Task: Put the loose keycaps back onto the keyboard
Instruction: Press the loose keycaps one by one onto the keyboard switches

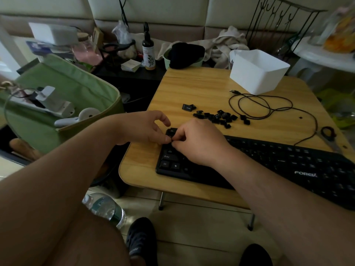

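Fingers of both hands met at the keyboard's [269,164] far-left corner: the right hand [199,143] curled tight, pinching a keycap [170,133] down there, while the left hand [142,127] nipped it with its thumb, other fingers arched loosely above. Loose keycaps [217,117] sat heaped behind on the wooden table [146,162], cable [265,106] coiled beside, white box [257,72] beyond.

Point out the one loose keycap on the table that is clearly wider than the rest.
The wide keycap lying alone on the table, left of and behind the pile of small keycaps. It is long and rectangular; the others are small squares.
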Available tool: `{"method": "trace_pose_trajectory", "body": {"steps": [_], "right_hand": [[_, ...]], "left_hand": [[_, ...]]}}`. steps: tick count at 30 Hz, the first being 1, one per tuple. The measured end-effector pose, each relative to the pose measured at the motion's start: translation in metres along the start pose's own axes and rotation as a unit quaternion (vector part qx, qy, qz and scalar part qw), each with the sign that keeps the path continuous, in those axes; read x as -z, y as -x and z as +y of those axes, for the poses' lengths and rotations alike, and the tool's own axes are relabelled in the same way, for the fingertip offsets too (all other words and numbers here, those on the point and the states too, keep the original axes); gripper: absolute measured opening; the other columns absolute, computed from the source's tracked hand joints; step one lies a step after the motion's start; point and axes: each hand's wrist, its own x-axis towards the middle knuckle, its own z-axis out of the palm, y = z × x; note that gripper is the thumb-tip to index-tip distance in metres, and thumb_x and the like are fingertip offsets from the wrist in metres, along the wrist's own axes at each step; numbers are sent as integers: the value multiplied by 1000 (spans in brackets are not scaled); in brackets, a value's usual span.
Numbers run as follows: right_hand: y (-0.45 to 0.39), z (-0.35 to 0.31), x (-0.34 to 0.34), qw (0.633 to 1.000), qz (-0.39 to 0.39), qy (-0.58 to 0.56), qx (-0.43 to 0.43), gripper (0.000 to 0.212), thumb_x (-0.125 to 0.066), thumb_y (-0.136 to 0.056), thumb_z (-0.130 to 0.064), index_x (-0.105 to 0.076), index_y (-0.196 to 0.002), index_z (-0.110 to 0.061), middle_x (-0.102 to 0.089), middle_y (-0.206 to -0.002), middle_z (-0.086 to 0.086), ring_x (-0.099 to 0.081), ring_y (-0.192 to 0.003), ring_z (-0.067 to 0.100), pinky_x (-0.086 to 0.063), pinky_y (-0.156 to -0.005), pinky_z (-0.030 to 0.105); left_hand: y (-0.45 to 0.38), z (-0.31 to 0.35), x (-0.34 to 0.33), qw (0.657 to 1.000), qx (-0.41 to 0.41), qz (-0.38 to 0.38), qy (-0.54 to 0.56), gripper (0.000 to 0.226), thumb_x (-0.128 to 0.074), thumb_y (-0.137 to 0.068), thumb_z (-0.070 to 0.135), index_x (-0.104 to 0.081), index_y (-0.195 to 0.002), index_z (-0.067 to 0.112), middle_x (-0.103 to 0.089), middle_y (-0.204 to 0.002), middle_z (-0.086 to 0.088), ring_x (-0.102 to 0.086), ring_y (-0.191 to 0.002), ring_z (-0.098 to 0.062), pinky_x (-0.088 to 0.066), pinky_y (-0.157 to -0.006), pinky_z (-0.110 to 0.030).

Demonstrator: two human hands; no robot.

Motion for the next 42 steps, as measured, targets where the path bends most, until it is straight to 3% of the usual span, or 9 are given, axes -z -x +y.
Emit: {"method": "trace_pose_trajectory", "body": {"steps": [3,7,15,20,27,30,35,39,42], "right_hand": [[1,-1,1,999,3,28,22,13,-68,-94,-38,-80,-97,-33,-67,-80,-12,-64,-75,11,-60,-69,36],[3,-2,-1,997,20,60,51,15,-68,-94,-41,-80,-100,-33,-64,-91,-9,-60,-89,15,-57,-72,37],[5,-1,-7,998,22,44,33,15,-67,-95,-36,-80,-94,-29,-70,-82,-7,-64,-77,13,-61,-70,40],[6,-1,-9,998,22,46,27,13,-67,-95,-35,-79,-94,-29,-68,-79,-8,-64,-72,12,-61,-68,39],[2,15,13,996,69,-54,-30,14,-66,-97,-38,-78,-99,-32,-71,-90,-15,-65,-78,5,-58,-73,31],[1,28,23,994,85,-55,-47,11,-67,-97,-34,-77,-96,-33,-66,-85,-20,-61,-76,-1,-48,-66,24],[3,44,30,993,88,-53,-61,12,-67,-97,-32,-79,-97,-30,-64,-83,-23,-61,-75,-1,-44,-61,18],[5,56,36,990,105,-63,-73,12,-68,-96,-31,-79,-95,-30,-66,-84,-22,-60,-77,-3,-44,-63,18],[8,62,41,989,109,-65,-79,12,-68,-96,-30,-79,-93,-31,-66,-84,-23,-59,-78,-4,-44,-64,17]], "left_hand": [[-1,1,0,1000,6,-6,8,48,-83,-87,30,-57,-127,32,-78,-90,3,-68,-86,-8,-48,-87,-33],[-2,3,0,1000,14,-12,20,49,-84,-87,22,-57,-128,30,-78,-89,0,-71,-91,-13,-50,-93,-36],[-2,5,-3,1000,26,-4,7,51,-86,-84,26,-57,-126,32,-78,-88,2,-71,-92,-13,-52,-93,-35],[-3,10,-5,999,40,6,-9,52,-87,-84,26,-57,-126,33,-77,-91,2,-69,-91,-12,-47,-80,-30],[-7,8,-3,999,40,30,-11,49,-90,-76,41,-61,-116,42,-76,-103,-1,-68,-106,-21,-50,-100,-43],[-8,11,-5,998,48,16,-30,48,-88,-79,40,-59,-117,43,-78,-103,2,-69,-106,-19,-50,-103,-46],[-6,12,-2,999,37,7,-31,47,-88,-81,33,-60,-119,41,-77,-100,0,-71,-102,-19,-50,-90,-37],[-6,15,-1,996,9,30,-82,47,-88,-82,35,-60,-119,42,-71,-95,3,-67,-88,-13,-47,-77,-32],[-9,19,1,998,-7,21,-53,39,-83,-87,36,-63,-119,42,-71,-98,1,-65,-85,-11,-47,-76,-29]]}}
